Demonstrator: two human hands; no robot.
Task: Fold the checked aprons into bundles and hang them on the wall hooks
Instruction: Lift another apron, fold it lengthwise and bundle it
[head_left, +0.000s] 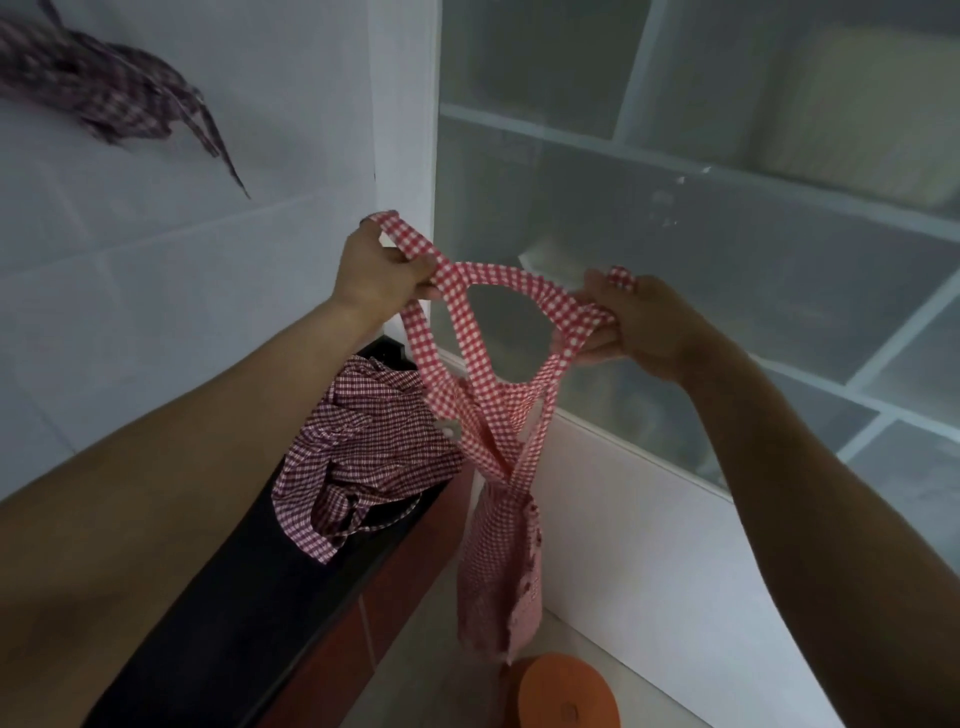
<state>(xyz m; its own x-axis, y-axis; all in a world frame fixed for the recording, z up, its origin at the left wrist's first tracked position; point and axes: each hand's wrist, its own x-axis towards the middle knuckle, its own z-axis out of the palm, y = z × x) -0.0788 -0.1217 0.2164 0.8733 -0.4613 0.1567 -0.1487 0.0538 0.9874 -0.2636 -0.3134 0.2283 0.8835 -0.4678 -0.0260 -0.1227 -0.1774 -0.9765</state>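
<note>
I hold a red-and-white checked apron (498, 545) up in the air by its neck strap. My left hand (376, 270) grips the strap's left side and my right hand (644, 322) pinches its right side, so the loop is stretched between them. The apron's body hangs down, gathered into a long narrow bundle. A darker maroon checked apron (363, 447) lies crumpled on a black ledge below my left forearm. Another dark checked apron (104, 88) hangs bundled high on the white wall at upper left; its hook is hidden.
A frosted glass partition with white frames (727, 249) fills the right side. The black ledge (249, 597) runs along the left wall above red tiles. An orange round stool or lid (561, 691) sits on the floor below the hanging apron.
</note>
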